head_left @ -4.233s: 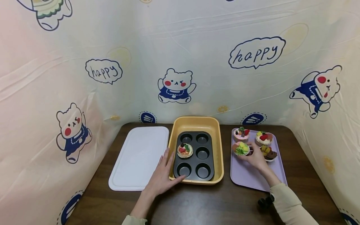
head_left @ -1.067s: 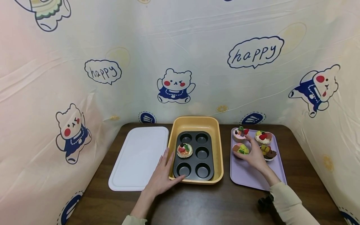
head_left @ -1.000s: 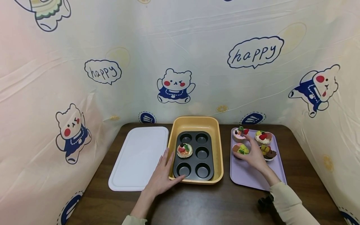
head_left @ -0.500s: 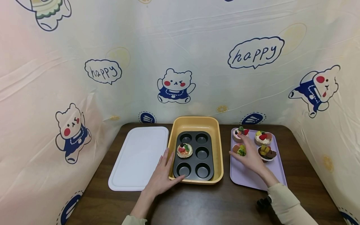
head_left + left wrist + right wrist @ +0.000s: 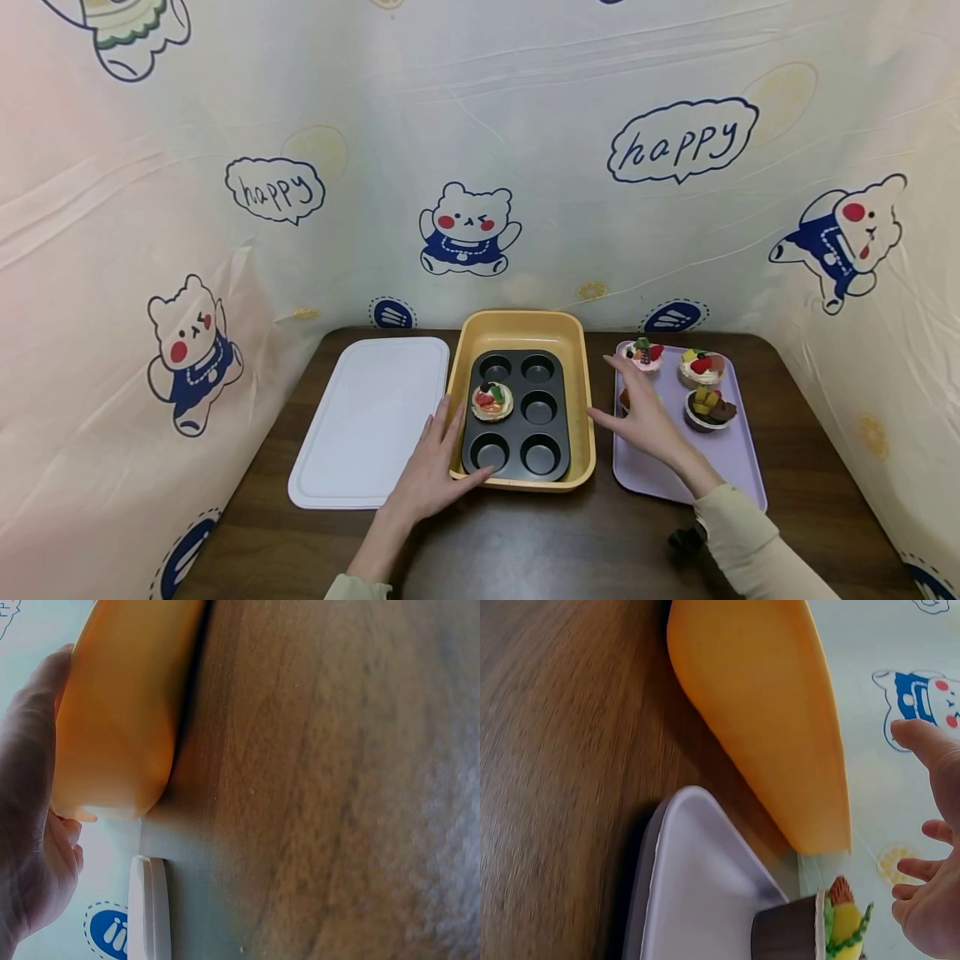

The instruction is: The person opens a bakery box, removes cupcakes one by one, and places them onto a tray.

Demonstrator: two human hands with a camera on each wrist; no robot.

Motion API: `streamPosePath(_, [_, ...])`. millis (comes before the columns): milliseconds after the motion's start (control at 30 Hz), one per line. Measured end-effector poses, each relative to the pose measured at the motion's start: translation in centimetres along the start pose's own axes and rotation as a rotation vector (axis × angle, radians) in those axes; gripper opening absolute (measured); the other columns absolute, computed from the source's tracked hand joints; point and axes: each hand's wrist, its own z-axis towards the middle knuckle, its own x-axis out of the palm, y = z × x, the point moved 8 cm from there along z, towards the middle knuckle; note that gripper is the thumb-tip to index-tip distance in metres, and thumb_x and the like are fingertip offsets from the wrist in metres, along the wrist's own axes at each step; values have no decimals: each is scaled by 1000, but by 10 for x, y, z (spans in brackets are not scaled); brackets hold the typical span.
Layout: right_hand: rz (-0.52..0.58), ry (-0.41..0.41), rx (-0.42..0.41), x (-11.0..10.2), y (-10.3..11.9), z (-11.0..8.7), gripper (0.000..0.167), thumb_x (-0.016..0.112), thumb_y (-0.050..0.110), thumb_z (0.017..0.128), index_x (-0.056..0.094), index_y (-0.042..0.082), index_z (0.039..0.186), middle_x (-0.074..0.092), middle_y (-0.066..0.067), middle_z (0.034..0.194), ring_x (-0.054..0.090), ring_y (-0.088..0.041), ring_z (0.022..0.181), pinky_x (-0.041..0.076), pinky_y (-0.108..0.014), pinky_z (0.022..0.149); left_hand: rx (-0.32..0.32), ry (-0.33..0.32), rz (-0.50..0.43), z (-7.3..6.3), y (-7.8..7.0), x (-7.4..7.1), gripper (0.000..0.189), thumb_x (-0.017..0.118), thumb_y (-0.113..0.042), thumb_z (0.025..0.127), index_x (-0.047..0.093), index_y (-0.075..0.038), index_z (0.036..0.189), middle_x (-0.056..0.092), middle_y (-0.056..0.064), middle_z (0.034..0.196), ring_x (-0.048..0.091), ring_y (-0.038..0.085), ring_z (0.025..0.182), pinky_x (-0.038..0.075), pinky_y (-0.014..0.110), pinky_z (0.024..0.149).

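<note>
In the head view a yellow bin [image 5: 581,350] holds a dark muffin tin [image 5: 515,433] with six cups' worth of wells, several of them bare. One cream-topped cupcake [image 5: 492,402] sits in its left middle well. My left hand [image 5: 429,477] rests on the bin's near left corner, fingers spread. Over the left side of the lilac tray [image 5: 697,487] is my right hand [image 5: 645,421], thumb and fingers apart, holding nothing. It mostly covers a fruit-topped cupcake [image 5: 787,930], seen standing on the tray in the right wrist view. Fingertips reach toward the bin's right rim.
On the tray's far side stand a pink-cream cupcake [image 5: 643,356] and a strawberry-topped cupcake [image 5: 702,367]; a chocolate cupcake [image 5: 708,410] is right of my right hand. A white board [image 5: 367,425] lies left of the bin. A printed curtain [image 5: 555,167] hangs behind the table.
My right hand has let go of the fruit-topped cupcake, which stays on the tray. The hand has opened and moved left toward the bin. My left hand has stayed in place.
</note>
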Motion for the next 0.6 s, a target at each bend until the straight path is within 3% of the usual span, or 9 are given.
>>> streamPosePath(300, [25, 40, -21, 17, 19, 6, 97, 88, 37, 93, 36, 9, 170, 30, -28, 178, 23, -53, 167, 17, -86, 127, 10, -9, 0, 1, 0, 1, 118, 71, -82, 87, 24, -21, 177, 1, 5, 189, 23, 46, 171, 34, 66, 133])
streamPosePath(467, [49, 86, -16, 28, 27, 9, 100, 88, 40, 94, 32, 12, 171, 26, -26, 180, 19, -52, 169, 25, -80, 129, -1, 1, 0, 1, 2, 2, 118, 71, -81, 88, 21, -23, 178, -2, 2, 189, 20, 45, 171, 32, 66, 134])
streamPosePath(600, [60, 85, -61, 36, 35, 12, 99, 89, 36, 93, 33, 8, 170, 30, -26, 178, 26, -51, 166, 29, -77, 129, -2, 4, 2, 1, 1, 2, 118, 72, -81, 88, 21, -23, 178, -2, 1, 189, 20, 46, 171, 32, 66, 133])
